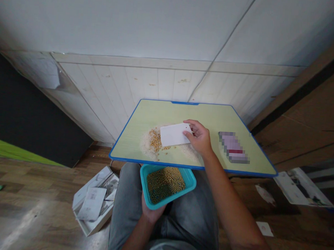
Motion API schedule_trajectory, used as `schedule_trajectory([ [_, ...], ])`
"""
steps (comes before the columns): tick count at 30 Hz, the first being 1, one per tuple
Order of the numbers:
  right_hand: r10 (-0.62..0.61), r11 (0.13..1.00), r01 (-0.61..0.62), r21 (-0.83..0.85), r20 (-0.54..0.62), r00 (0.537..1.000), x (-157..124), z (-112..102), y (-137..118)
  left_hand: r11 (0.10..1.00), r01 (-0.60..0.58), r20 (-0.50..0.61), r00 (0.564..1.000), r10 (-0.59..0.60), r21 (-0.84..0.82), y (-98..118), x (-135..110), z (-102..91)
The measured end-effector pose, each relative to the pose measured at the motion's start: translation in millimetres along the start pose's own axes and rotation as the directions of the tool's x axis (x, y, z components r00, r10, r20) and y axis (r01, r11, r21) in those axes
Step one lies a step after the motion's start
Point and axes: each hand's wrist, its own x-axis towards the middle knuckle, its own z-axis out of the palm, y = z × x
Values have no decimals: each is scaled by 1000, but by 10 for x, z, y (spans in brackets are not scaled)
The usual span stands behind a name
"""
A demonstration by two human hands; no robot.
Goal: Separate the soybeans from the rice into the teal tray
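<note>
The right hand (198,136) is holding a white card (173,135) by its right end, the grip pinching it between the thumb on the facing side and the fingers behind. The card is hanging over the left half of the counter (181,114), closer to the near edge than to the far one; whether its lower edge is touching the surface, I cannot tell. Yellow beans (155,141) are lying in a heap at the card's left end, with a few scattering below it towards the near edge. White grains (146,145) are spreading around the heap on the side of the near left corner, and more are lying below the card's right end.

The left hand (153,212) is supporting a teal tub (190,178) from below, just beyond the near edge, left of its middle. The fingers of this grip are hiding under the tub, so I cannot tell whether they are spreading or curling. More beans (175,178) are covering the tub's bottom.

A pixelated rectangular object (233,147) is lying near the counter's right edge. An open white box (96,224) is standing on the floor below the near left corner.
</note>
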Motion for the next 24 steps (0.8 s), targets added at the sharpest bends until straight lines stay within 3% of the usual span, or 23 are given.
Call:
schedule_trajectory([
  [7,55,998,-57,27,55,997,-1,-3,-43,999,-3,-89,996,7,39,33,-4,63],
  [10,63,998,-64,20,18,998,3,-9,-51,1000,7,-109,994,-6,13,31,-28,91],
  [14,55,998,-57,-20,-70,996,10,-20,-57,1000,-6,-24,1000,5,-18,7,-11,67],
  [18,67,998,-68,-4,-51,996,13,-26,-87,1000,0,68,998,1,-8,5,8,62],
  [24,87,996,-87,4,-49,995,18,-35,-123,1000,3,-75,997,-4,-15,18,4,23],
])
